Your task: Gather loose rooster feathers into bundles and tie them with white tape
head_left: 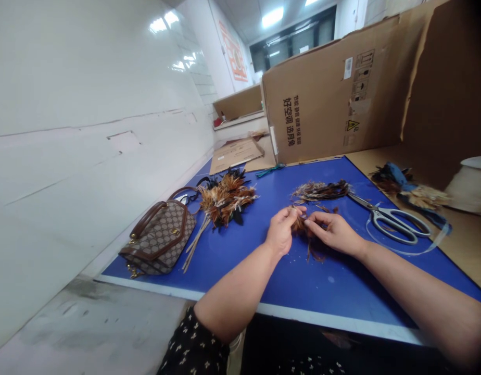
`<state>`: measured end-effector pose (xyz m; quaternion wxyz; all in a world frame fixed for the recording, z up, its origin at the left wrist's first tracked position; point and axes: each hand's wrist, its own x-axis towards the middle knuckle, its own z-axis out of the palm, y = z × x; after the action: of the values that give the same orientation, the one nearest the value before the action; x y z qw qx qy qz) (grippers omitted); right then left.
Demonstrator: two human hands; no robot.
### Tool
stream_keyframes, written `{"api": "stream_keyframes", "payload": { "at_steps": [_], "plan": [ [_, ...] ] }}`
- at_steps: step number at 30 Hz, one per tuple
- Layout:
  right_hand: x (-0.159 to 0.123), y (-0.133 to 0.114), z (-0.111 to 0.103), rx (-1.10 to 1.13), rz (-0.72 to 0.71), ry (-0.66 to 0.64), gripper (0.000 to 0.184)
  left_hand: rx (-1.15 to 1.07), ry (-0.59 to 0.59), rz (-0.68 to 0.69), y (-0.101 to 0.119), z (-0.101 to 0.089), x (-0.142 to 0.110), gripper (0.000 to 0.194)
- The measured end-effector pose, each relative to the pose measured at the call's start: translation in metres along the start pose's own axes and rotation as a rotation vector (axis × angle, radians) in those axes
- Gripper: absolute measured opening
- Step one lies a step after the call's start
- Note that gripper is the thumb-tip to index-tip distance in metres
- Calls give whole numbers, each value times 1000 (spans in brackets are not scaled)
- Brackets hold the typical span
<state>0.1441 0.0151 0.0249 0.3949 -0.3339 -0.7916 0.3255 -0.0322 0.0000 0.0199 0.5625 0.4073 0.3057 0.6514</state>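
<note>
My left hand (282, 229) is closed around a small bunch of brown feathers (299, 225) above the blue table mat. Close beside it, my right hand (329, 232) pinches at the edge of the same bunch, thumb and forefinger together. Loose brown feathers (314, 254) lie just below the hands. Behind them rests a pile of dark and brown feathers (320, 191). To its right, large grey-handled scissors (396, 221) lie with the blade tips at the pile. What exactly sits between the right fingertips is too small to make out.
On the left are a brown patterned handbag (162, 237) and a fluffy feather bundle (227, 198) with pale stems. A big cardboard box (322, 109) stands behind the blue mat (232, 260). Feathers with blue ribbon (400, 179) and a white roll (472, 185) are at right.
</note>
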Motion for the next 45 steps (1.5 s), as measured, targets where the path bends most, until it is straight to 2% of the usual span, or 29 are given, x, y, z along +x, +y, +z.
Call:
{"api": "stream_keyframes", "payload": {
  "at_steps": [5, 9, 11, 14, 15, 17, 19, 22, 25, 28, 30, 36, 40, 45],
  "plan": [
    [3, 17, -14, -153, 117, 153, 42, -98, 139, 26, 22, -13, 14, 29],
    [2, 25, -21, -188, 145, 310, 31, -118, 146, 0, 28, -15, 16, 29],
    [1, 21, -18, -93, 90, 260, 37, -87, 111, -3, 24, -11, 12, 29],
    [-1, 8, -6, 28, -54, 95, 56, -23, 4, 4, 12, -4, 3, 26],
    [-1, 5, -2, 43, -95, 60, 57, -7, -41, 0, 9, -1, 1, 24],
    [-1, 2, 6, 21, -123, 23, 44, 24, -114, -8, 5, 2, -3, 23],
    [0, 4, 9, -36, -96, 8, 27, 49, -135, -2, 6, 2, -3, 23],
    [2, 15, -1, -116, -35, 60, 23, 16, -67, 34, 18, -4, 2, 25],
    [4, 32, -21, -196, 28, 204, 27, -94, 5, 47, 35, -13, 12, 26],
    [5, 50, -41, -384, 61, 348, 27, -171, 41, 49, 43, -17, 17, 26],
    [6, 61, -49, -526, 64, 400, 26, -194, 58, 30, 43, -17, 17, 25],
    [10, 72, -48, -714, 82, 324, 30, -178, 24, -91, 30, -12, 10, 28],
    [15, 71, -43, -745, 79, 260, 24, -160, -8, -117, 22, -11, 8, 31],
    [16, 55, -39, -674, 9, 321, 25, -140, 9, -135, 14, -9, 6, 36]
  ]
}}
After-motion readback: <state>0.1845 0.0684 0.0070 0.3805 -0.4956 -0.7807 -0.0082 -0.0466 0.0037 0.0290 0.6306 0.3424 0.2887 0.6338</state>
